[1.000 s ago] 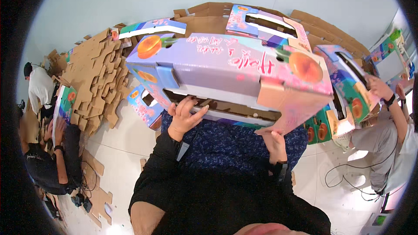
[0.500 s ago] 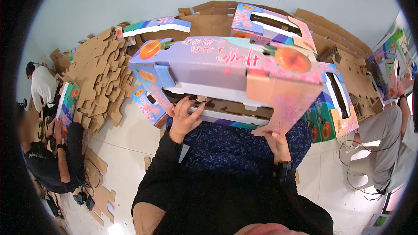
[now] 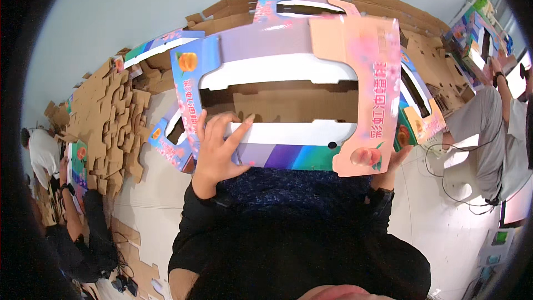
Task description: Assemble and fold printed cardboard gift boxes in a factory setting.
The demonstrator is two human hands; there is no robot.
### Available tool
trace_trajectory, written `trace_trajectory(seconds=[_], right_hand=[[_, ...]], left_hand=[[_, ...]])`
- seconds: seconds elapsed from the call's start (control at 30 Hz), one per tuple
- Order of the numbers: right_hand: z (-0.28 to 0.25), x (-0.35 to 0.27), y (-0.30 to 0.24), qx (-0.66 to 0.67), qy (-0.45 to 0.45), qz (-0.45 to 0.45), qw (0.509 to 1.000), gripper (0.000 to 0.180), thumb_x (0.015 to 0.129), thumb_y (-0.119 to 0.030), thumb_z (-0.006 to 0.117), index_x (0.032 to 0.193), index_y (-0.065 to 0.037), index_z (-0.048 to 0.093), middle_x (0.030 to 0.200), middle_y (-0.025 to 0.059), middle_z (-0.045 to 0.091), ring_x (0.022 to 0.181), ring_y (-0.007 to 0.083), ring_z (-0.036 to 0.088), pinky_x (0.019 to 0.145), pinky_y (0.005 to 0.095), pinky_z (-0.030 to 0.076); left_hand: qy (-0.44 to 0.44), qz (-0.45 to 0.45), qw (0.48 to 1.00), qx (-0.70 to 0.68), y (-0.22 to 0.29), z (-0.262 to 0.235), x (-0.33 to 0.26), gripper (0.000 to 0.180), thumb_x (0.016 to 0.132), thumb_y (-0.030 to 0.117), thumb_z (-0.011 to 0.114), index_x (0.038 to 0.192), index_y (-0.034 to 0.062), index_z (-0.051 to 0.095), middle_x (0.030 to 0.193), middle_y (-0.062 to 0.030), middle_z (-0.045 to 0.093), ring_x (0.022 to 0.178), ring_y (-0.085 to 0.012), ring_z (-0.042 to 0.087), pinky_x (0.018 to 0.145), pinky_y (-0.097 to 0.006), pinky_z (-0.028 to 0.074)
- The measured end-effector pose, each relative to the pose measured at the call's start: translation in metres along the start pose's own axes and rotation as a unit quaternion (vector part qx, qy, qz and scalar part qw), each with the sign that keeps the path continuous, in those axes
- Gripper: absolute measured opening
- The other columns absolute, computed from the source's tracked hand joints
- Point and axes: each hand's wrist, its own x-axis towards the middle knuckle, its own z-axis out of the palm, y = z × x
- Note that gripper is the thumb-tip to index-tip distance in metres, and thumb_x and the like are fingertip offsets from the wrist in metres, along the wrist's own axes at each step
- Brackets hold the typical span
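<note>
A printed cardboard fruit box (image 3: 311, 147) is held up over my lap, with its long slotted opening facing me and bare brown board showing inside. At the lower left of that opening, my left hand (image 3: 216, 153) grips the box, its fingertips over the white edge and its thumb apart. My right hand (image 3: 395, 162) is at the lower right corner, supporting the peach-coloured end; most of its fingers are hidden behind the board. White flaps line the slot, and a small dark round hole shows near the lower right.
Similar boxes stand behind (image 3: 302, 8), at left (image 3: 169, 139) and at right (image 3: 416, 94). Flat brown cardboard (image 3: 108, 128) is piled on the left. A co-worker in black (image 3: 78, 239) sits left, another in grey trousers (image 3: 472, 144) right, near loose cables (image 3: 444, 158).
The box has tilted so its opening faces me and the printed long side has turned out of sight. My right hand has moved outward to behind the corner. The view has shifted too.
</note>
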Motion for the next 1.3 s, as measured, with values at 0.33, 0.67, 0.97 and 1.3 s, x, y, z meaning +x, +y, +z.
trace_trajectory(seconds=[0.33, 0.67, 0.97, 1.3], right_hand=[[-0.067, -0.041, 0.011, -0.086, 0.09, 0.059, 0.99, 0.062, 0.083, -0.01, 0.063, 0.139, 0.002, 0.038, 0.116, 0.01, 0.058, 0.106, 0.0203, 0.059, 0.09, 0.0306, 0.049], [-0.067, -0.009, -0.119, 0.054, 0.305, -0.158, 0.938, 0.054, 0.096, -0.038, 0.047, 0.133, 0.001, 0.047, 0.13, 0.0167, 0.055, 0.118, 0.0331, 0.055, 0.099, 0.0477, 0.046], [-0.145, 0.024, -0.135, 0.028, 0.335, -0.032, 0.941, 0.055, 0.093, -0.038, 0.047, 0.136, -0.004, 0.047, 0.136, 0.0194, 0.052, 0.122, 0.039, 0.053, 0.102, 0.0564, 0.043], [-0.185, 0.072, -0.121, -0.009, 0.273, 0.048, 0.961, 0.054, 0.097, -0.038, 0.04, 0.137, -0.003, 0.046, 0.13, 0.0185, 0.058, 0.116, 0.0377, 0.058, 0.097, 0.0531, 0.048]], left_hand=[[-0.131, 0.071, 0.989, -0.024, 0.026, 0.036, 0.008, 0.093, 0.055, 0.035, 0.088, 0.138, 0.0198, 0.05, 0.134, -0.018, 0.044, 0.13, -0.0364, 0.041, 0.113, -0.059, 0.016], [0.187, 0.007, 0.981, -0.046, 0.022, 0.055, 0.003, 0.065, 0.072, 0.028, 0.079, 0.13, 0.0159, 0.053, 0.145, -0.0195, 0.035, 0.137, -0.0408, 0.031, 0.108, -0.052, 0.025], [0.093, -0.034, 0.995, -0.023, 0.007, 0.047, -0.004, 0.057, 0.073, 0.017, 0.075, 0.127, 0.0154, 0.058, 0.138, -0.0115, 0.048, 0.133, -0.033, 0.04, 0.109, -0.05, 0.026], [0.075, -0.107, 0.99, 0.05, -0.007, 0.04, -0.011, 0.058, 0.075, 0.017, 0.074, 0.13, 0.0135, 0.055, 0.137, -0.0108, 0.049, 0.135, -0.0325, 0.04, 0.113, -0.055, 0.018]])
